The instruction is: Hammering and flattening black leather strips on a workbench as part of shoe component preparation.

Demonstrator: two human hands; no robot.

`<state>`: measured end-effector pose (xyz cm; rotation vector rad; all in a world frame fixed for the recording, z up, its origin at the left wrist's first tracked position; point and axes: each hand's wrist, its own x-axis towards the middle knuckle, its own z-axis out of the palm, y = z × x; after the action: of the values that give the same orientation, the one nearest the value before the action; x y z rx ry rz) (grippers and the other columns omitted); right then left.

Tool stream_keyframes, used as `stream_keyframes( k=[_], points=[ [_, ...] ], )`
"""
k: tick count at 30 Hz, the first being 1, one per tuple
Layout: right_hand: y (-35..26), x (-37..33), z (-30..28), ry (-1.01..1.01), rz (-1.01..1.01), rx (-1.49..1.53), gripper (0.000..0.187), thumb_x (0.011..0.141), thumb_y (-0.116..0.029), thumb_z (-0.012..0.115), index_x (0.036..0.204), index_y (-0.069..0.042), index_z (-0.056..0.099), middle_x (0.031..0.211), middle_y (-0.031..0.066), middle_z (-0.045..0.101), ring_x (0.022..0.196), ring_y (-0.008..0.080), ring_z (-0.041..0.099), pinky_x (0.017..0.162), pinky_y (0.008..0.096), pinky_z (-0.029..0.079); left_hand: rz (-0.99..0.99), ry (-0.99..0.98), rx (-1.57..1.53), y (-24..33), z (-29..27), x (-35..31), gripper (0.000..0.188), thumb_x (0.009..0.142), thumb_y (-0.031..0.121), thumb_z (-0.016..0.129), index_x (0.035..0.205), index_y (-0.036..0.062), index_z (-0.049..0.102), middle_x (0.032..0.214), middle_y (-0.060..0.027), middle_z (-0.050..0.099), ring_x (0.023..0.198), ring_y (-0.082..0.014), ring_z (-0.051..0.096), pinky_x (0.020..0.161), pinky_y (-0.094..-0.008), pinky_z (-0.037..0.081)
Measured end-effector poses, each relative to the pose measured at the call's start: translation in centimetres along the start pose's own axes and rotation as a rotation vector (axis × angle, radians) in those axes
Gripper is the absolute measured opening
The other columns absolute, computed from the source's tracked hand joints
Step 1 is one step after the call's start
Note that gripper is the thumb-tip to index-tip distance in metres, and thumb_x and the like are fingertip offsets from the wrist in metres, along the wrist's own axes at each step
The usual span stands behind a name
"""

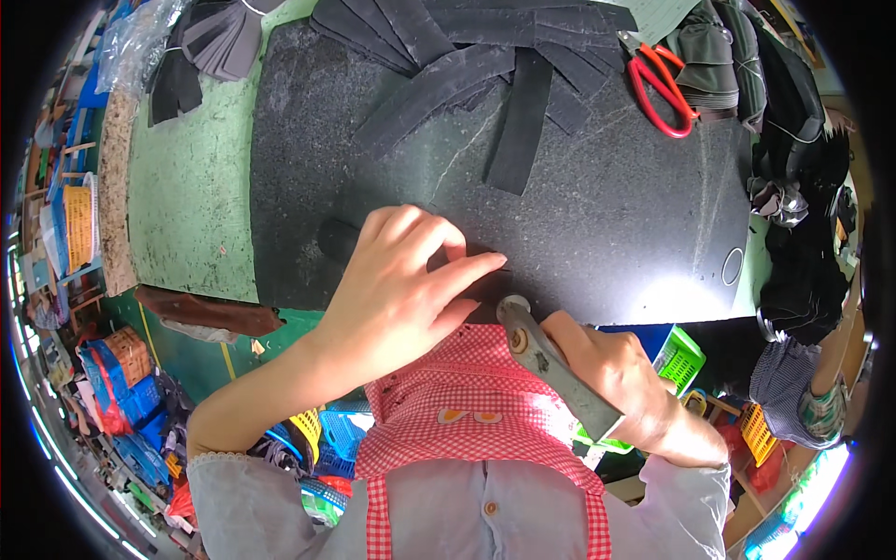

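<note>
My left hand (392,280) lies over a dark strip (338,241) near the front edge of a black mat. Its fingers are bent, and thumb and forefinger come together over the strip's right part, which the hand mostly hides. Closed around a grey metal hammer (565,378) is my right hand (611,373). The hammer's round face is close to my left fingertips, at the mat's edge. Farther back, a loose pile of black strips (523,121) fans out across the mat. Red-handled scissors (658,84) lie to the right of that pile.
The black mat (597,215) covers much of a green work table (187,205). Tied bundles of dark pieces (219,37) sit at the back left, more bundles (714,65) at the back right. Below the table are a green basket (681,359) and a brown piece (210,313).
</note>
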<state>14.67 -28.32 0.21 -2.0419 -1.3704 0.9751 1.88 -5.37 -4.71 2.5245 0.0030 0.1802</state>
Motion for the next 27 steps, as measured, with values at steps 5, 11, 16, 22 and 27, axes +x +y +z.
stream_keyframes(
  k=[5, 11, 16, 22, 27],
  points=[
    [0.1, 0.3, -0.5, -0.032, 0.032, 0.094, 0.022, 0.100, -0.011, 0.066, 0.116, 0.001, 0.057, 0.079, 0.0211, 0.067, 0.074, 0.0390, 0.073, 0.063, 0.0461, 0.058, 0.105, 0.135, -0.053, -2.1, 1.1, 0.4, 0.027, 0.066, 0.018, 0.089, 0.092, 0.0220, 0.083, 0.089, 0.0076, 0.062, 0.087, -0.0190, 0.058, 0.087, -0.0403, 0.044],
    [0.7, 0.4, -2.2, -0.057, 0.116, 0.237, 0.023, 0.096, -0.011, 0.071, 0.113, 0.000, 0.062, 0.081, 0.0202, 0.067, 0.074, 0.0393, 0.073, 0.065, 0.0444, 0.057, 0.356, 0.255, 0.109, -3.1, 1.8, 0.7, 0.026, 0.064, 0.020, 0.086, 0.090, 0.0238, 0.082, 0.089, 0.0062, 0.063, 0.083, -0.0185, 0.058, 0.082, -0.0412, 0.049],
    [0.3, 0.7, -2.7, 0.068, 0.007, 0.085, 0.020, 0.096, -0.011, 0.071, 0.111, -0.001, 0.062, 0.073, 0.0176, 0.064, 0.067, 0.0339, 0.073, 0.058, 0.0424, 0.056, 0.404, 0.236, 0.123, -3.1, 1.6, 0.8, 0.025, 0.070, 0.022, 0.081, 0.095, 0.0243, 0.082, 0.091, 0.0038, 0.064, 0.085, -0.0192, 0.060, 0.086, -0.0422, 0.052],
    [1.1, 1.6, -2.3, 0.115, 0.080, -0.217, 0.017, 0.097, -0.011, 0.068, 0.107, -0.003, 0.056, 0.070, 0.0147, 0.064, 0.067, 0.0310, 0.073, 0.057, 0.0430, 0.056, 0.391, 0.251, 0.152, -2.8, 1.9, 0.6, 0.029, 0.069, 0.021, 0.080, 0.098, 0.0230, 0.083, 0.090, 0.0036, 0.063, 0.088, -0.0198, 0.060, 0.089, -0.0427, 0.052],
    [0.1, 2.6, -2.5, -0.009, 0.016, -0.058, 0.020, 0.096, -0.013, 0.068, 0.109, -0.002, 0.058, 0.073, 0.0140, 0.063, 0.064, 0.0327, 0.071, 0.058, 0.0450, 0.056, 0.212, 0.104, -0.069, -4.4, -0.2, 0.6, 0.031, 0.062, 0.018, 0.087, 0.093, 0.0222, 0.082, 0.096, 0.0043, 0.066, 0.097, -0.0228, 0.059, 0.087, -0.0437, 0.047]
  ],
)
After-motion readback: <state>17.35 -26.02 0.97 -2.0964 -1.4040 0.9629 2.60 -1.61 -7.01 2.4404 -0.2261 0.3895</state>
